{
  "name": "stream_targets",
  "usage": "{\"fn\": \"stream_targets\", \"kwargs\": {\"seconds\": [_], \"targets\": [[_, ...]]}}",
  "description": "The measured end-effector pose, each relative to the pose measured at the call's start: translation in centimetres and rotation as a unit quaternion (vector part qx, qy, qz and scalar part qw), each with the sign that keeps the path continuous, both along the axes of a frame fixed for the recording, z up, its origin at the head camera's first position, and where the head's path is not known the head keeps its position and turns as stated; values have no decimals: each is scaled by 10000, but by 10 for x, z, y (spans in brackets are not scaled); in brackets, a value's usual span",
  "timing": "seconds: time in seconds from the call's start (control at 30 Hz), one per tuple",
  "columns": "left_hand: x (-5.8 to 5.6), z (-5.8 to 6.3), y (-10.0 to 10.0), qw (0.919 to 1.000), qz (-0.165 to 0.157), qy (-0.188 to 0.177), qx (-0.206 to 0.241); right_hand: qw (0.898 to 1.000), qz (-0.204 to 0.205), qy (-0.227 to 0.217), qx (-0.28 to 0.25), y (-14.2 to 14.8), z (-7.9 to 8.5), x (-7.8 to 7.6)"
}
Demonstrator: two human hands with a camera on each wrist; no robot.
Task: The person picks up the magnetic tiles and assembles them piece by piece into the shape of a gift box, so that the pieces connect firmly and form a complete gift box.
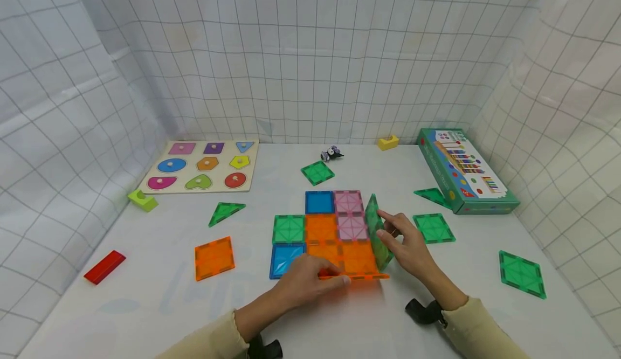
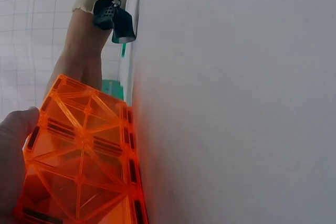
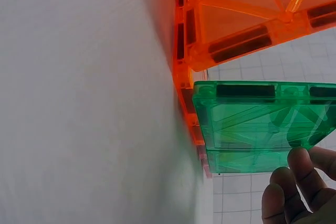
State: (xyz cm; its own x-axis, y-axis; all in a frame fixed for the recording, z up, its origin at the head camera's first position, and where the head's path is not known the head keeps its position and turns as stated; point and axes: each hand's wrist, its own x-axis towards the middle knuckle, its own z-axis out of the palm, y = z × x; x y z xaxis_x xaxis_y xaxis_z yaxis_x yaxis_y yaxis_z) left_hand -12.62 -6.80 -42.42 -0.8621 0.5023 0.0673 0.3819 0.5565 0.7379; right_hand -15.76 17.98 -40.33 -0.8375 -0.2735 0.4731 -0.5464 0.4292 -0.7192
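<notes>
My left hand (image 1: 308,281) pinches an upright row of orange magnetic tiles (image 2: 79,150) at the near edge of a flat patchwork of square tiles. In the left wrist view its thumb (image 2: 16,129) lies against them. On the right edge stands a panel of green magnetic tiles (image 1: 375,227), leaning slightly outward. My right hand (image 1: 409,246) grips it near the top edge, with fingertips on its outer face. The green panel (image 3: 268,124) and the orange row stand apart at the near corner. Flat orange (image 1: 321,228), pink (image 1: 351,228), blue (image 1: 319,202) and green (image 1: 289,228) tiles form the base.
Loose tiles lie about: an orange square (image 1: 214,259), a green square (image 1: 522,274), another green square (image 1: 433,228) and a green triangle (image 1: 225,212). A shape puzzle board (image 1: 194,166) is back left, a green box (image 1: 468,170) back right. A red block (image 1: 104,267) lies left.
</notes>
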Motion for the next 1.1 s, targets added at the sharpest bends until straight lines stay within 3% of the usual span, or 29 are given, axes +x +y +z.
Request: {"fn": "stream_targets", "kwargs": {"seconds": [0.2, 0.37, 0.5, 0.63, 0.7, 0.77, 0.83, 0.93, 1.0, 1.1], "targets": [[-6, -1, -12, 9980, -193, 598, 45, 9999, 52, 106, -90, -1, -1, -1], [-8, -3, -21, 9958, -22, 910, -44, 9999, 37, 151, -48, -4, 0, 2], [-8, -6, -26, 9967, 107, 807, 1, 9999, -14, 122, 17, -6, 2, 4], [-6, -7, -37, 9970, 315, 372, 594, 9999, -59, 90, 32, -7, 1, 4], [-7, -7, -46, 9938, 585, 197, 921, 9999, -37, 93, 25, -7, 0, 3], [-9, -7, -58, 9896, 925, 292, 1060, 9999, -13, 118, 22, -7, 0, 3], [-13, -9, -70, 9856, 1339, 416, 947, 9999, 8, 132, 14, -6, -1, 2], [-18, -14, -85, 9782, 1974, 490, 408, 9999, 22, 128, 37, -5, 0, 2], [-21, -19, -91, 9742, 2206, 484, 11, 9999, 26, 104, 41, -5, 0, 2], [-23, -27, -96, 9701, 2286, 569, -592, 10000, 28, 79, 43, -5, 0, 2]]}}
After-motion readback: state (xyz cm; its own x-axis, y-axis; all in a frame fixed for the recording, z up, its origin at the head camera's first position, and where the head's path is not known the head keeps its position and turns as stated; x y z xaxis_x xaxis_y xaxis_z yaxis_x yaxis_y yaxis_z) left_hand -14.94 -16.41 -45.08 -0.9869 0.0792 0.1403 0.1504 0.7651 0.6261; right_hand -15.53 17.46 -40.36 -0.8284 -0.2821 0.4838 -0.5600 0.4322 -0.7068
